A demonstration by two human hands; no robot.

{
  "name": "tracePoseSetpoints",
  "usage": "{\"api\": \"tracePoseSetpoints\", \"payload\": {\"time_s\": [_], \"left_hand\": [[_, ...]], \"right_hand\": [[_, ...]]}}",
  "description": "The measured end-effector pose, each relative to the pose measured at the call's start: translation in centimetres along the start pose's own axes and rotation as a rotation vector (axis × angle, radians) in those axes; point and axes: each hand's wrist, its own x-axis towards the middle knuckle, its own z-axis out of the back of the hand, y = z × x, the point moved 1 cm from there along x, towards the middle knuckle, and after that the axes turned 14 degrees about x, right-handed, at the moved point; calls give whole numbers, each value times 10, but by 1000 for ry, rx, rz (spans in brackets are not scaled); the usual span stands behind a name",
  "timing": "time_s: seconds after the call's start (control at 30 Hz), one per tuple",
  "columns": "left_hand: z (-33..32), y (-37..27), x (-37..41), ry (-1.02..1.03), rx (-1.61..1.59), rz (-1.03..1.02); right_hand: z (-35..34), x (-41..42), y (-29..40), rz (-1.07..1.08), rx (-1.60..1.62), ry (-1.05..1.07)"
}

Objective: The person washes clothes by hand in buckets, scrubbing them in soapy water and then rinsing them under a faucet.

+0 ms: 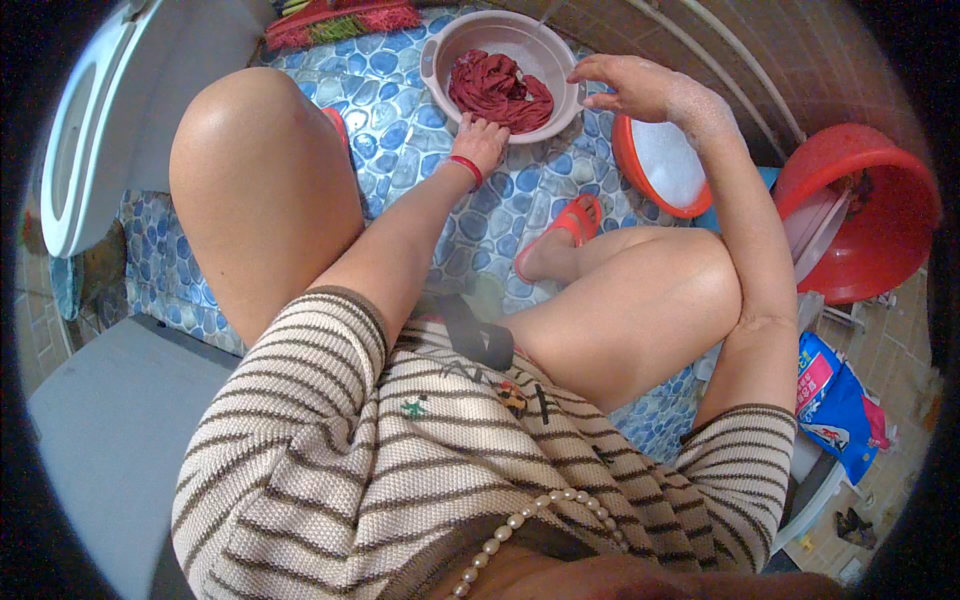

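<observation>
A pale pink plastic basin (559, 56) on the floor holds a wet, bunched dark red cloth (487, 86) and some water with foam. My left hand (484, 145), with a red bangle (470, 171) at the wrist, has its fingers over the near rim of the basin; its thumb is hidden. By the basin's right rim, my right hand (630, 86) is raised, fingers apart and holding nothing. Soap suds coat its wrist. Below my right forearm stands a red basin (625, 161) filled with white foam (667, 165).
A large red tub (874, 259) leans at the right, with pink plastic ware (814, 232) inside. Below it is a blue printed bag (836, 405). The toilet (64, 165) is at the left and a red-green broom head (345, 22) at the top. Pipes (739, 64) run along the wall.
</observation>
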Motion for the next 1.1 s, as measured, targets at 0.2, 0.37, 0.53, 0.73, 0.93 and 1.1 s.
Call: {"api": "tracePoseSetpoints", "payload": {"time_s": [0.2, 0.37, 0.53, 0.73, 0.93, 1.1], "left_hand": [[-3, 0, -1, -64, 8, 2], [-5, 0, -1, -94, -18, 8], [-6, 0, -1, -92, -18, 8], [-6, 0, -2, -63, 4, -2], [-6, 0, 0, -57, 12, 1], [-6, 0, -1, -55, 15, -4]], "right_hand": [[0, 2, 2, 6, -6, 8], [0, 2, 3, 0, -6, -11], [0, 2, 3, -17, -4, -2], [0, 2, 5, -8, -14, -5], [2, 2, 6, -13, 1, 3], [0, 3, 6, 6, -7, -3]]}}
